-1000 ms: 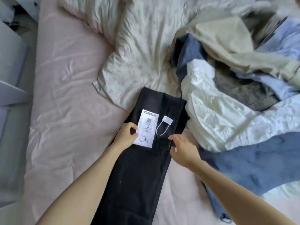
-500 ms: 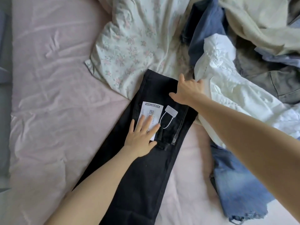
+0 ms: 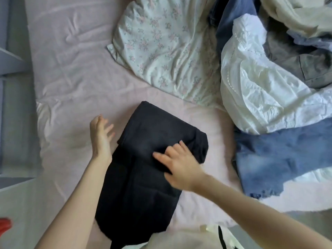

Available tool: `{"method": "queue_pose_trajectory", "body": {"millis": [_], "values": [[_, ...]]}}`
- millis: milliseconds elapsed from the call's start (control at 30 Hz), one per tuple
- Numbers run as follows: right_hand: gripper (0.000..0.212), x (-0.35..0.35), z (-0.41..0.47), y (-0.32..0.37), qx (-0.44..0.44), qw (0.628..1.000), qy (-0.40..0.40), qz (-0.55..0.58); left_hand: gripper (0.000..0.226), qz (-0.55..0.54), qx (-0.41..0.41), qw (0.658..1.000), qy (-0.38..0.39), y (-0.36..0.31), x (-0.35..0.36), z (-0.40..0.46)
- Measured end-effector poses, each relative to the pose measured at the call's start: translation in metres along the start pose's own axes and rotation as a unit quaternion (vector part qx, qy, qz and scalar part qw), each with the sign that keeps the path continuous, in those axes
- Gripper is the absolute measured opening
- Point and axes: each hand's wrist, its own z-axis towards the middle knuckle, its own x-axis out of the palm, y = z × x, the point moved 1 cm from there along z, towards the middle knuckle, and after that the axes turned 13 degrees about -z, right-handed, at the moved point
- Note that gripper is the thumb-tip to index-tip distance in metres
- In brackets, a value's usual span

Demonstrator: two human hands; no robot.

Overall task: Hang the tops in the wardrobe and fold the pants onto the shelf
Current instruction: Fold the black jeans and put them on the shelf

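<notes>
I see the black pants [image 3: 143,159] folded over on the pink bed [image 3: 71,87], the fold towards the floral top [image 3: 161,47]. My right hand [image 3: 179,168] lies on the folded layer, fingers loosely spread, its grip holding nothing. My left hand [image 3: 100,137] hovers just beside the pants' left edge, grip open, fingers straight. A heap of blue jeans [image 3: 269,159] and a white garment [image 3: 260,97] sits to the right

From my feed I see a wrinkled pink bedsheet [image 3: 75,72] spread across the frame, a floral quilt [image 3: 161,47] bunched at its top middle, grey furniture [image 3: 10,60] along the left edge — too cropped to identify — and a small red object [image 3: 4,226], blurred, at lower left.
</notes>
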Motion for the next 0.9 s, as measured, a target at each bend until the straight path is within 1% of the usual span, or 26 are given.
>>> {"method": "queue_pose_trajectory", "body": {"millis": [33,67,100,133,200,233,267,300,333,367,400,433,500,533,567,633,667,700,767,833,900], "values": [[0.053,0.013,-0.003,0.012,-0.016,0.999,0.035,0.026,0.037,0.074,0.042,0.996,0.014,0.003,-0.005,-0.003],[0.049,0.025,-0.009,0.028,-0.025,0.995,0.062,0.070,0.041,0.160,0.076,0.984,0.033,0.010,-0.014,-0.010],[0.045,0.032,-0.013,0.040,-0.027,0.990,0.066,0.119,0.046,0.248,0.114,0.961,0.051,0.018,-0.021,-0.017],[0.041,0.036,-0.016,0.047,-0.018,0.987,0.032,0.155,0.050,0.325,0.157,0.930,0.074,0.026,-0.024,-0.023],[0.032,0.040,-0.017,0.046,0.042,0.978,-0.109,0.174,0.059,0.460,0.223,0.846,0.153,0.047,-0.027,-0.034],[0.030,0.044,-0.015,0.038,0.095,0.967,-0.172,0.161,0.067,0.524,0.234,0.795,0.197,0.061,-0.029,-0.038],[0.032,0.046,-0.009,0.025,0.152,0.956,-0.204,0.148,0.075,0.582,0.225,0.747,0.230,0.074,-0.029,-0.042],[0.037,0.049,-0.002,0.012,0.201,0.950,-0.201,0.133,0.083,0.629,0.205,0.708,0.248,0.090,-0.031,-0.045],[0.048,0.049,0.006,-0.007,0.243,0.948,-0.165,0.124,0.088,0.663,0.183,0.680,0.253,0.101,-0.031,-0.048],[0.062,0.052,0.015,-0.025,0.271,0.949,-0.107,0.120,0.090,0.680,0.163,0.671,0.248,0.112,-0.031,-0.049],[0.076,0.053,0.024,-0.041,0.283,0.950,-0.043,0.124,0.090,0.683,0.149,0.674,0.237,0.120,-0.032,-0.049],[0.089,0.052,0.033,-0.057,0.284,0.947,0.023,0.148,0.088,0.675,0.143,0.687,0.226,0.125,-0.031,-0.051],[0.106,0.046,0.048,-0.080,0.266,0.927,0.123,0.233,0.084,0.636,0.141,0.727,0.215,0.128,-0.028,-0.054],[0.109,0.040,0.054,-0.086,0.253,0.917,0.161,0.264,0.082,0.613,0.138,0.747,0.217,0.128,-0.029,-0.056],[0.105,0.035,0.057,-0.088,0.240,0.909,0.195,0.278,0.079,0.588,0.130,0.767,0.221,0.128,-0.031,-0.058],[0.083,0.023,0.060,-0.077,0.214,0.904,0.240,0.281,0.078,0.524,0.105,0.813,0.229,0.124,-0.037,-0.062],[0.071,0.020,0.060,-0.070,0.209,0.903,0.242,0.286,0.079,0.491,0.087,0.835,0.233,0.122,-0.039,-0.063],[0.061,0.018,0.060,-0.060,0.210,0.904,0.220,0.299,0.079,0.458,0.071,0.855,0.234,0.119,-0.041,-0.064],[0.049,0.010,0.056,-0.036,0.222,0.901,0.138,0.347,0.077,0.398,0.055,0.887,0.227,0.109,-0.043,-0.069],[0.044,-0.007,0.047,-0.014,0.207,0.892,0.072,0.395,0.071,0.351,0.073,0.909,0.210,0.093,-0.043,-0.078],[0.041,-0.031,0.040,-0.004,0.169,0.881,0.041,0.440,0.065,0.324,0.123,0.921,0.180,0.073,-0.039,-0.088]]}}
